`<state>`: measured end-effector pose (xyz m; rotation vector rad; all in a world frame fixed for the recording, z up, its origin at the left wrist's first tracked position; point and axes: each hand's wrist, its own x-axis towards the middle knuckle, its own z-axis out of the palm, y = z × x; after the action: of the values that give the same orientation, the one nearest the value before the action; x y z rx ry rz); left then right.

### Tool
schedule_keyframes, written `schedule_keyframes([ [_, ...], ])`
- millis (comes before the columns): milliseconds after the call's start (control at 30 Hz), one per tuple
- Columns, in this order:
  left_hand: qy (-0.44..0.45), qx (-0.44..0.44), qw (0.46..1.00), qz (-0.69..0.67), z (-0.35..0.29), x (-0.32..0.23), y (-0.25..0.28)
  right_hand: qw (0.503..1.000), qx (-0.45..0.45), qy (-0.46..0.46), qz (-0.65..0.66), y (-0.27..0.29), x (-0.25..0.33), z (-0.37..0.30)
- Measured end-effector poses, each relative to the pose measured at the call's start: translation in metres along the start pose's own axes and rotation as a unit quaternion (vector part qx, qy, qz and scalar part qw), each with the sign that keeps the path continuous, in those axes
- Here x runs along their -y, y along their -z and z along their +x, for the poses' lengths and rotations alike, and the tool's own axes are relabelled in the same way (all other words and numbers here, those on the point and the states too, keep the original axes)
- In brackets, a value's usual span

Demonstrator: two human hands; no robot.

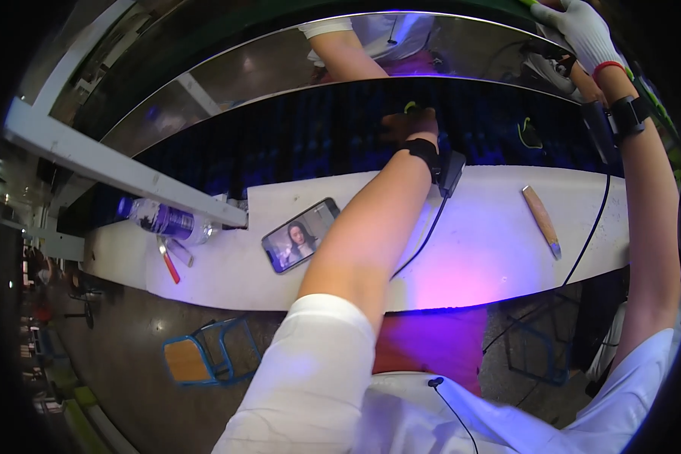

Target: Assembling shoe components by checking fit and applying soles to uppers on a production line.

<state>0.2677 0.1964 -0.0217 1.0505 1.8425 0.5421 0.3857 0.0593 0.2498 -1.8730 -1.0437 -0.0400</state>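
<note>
My left hand (414, 125) reaches over a dark, glossy band (310, 136) beyond the white worktop, a black strap on its wrist. Shadow and blur hide its fingers. A small bright green piece (411, 107) shows at its far side; whether I hold it cannot be told. Up at the far right, my right hand (583, 34) wears a white knit glove with a red cuff edge. Its fingers are bent together beside a bright green bit (531, 2) at the picture's top edge, partly cut off. Another thin green loop (530, 135) lies on the dark band between the hands.
On the white worktop (461, 265) lie a phone (301, 235) with its screen lit, a wooden-handled knife (541, 221), a red-handled tool (169, 261) and a plastic bottle (166, 219). A white metal post (121, 163) crosses the left. A mirror-like strip (461, 49) runs behind. Cables trail from both wrists.
</note>
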Motion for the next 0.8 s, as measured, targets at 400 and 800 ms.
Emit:
schedule_keyframes([
  [400, 0.03, 0.579, 0.785, -0.221, -0.119, 0.166, 0.238, 0.896, -0.125, 0.368, -0.214, 0.045, -0.047, -0.044],
  [800, -0.611, 0.245, 0.662, 0.358, -0.136, 0.133, 0.174, 0.982, 0.177, 0.042, -0.055, 0.08, -0.024, -0.317],
])
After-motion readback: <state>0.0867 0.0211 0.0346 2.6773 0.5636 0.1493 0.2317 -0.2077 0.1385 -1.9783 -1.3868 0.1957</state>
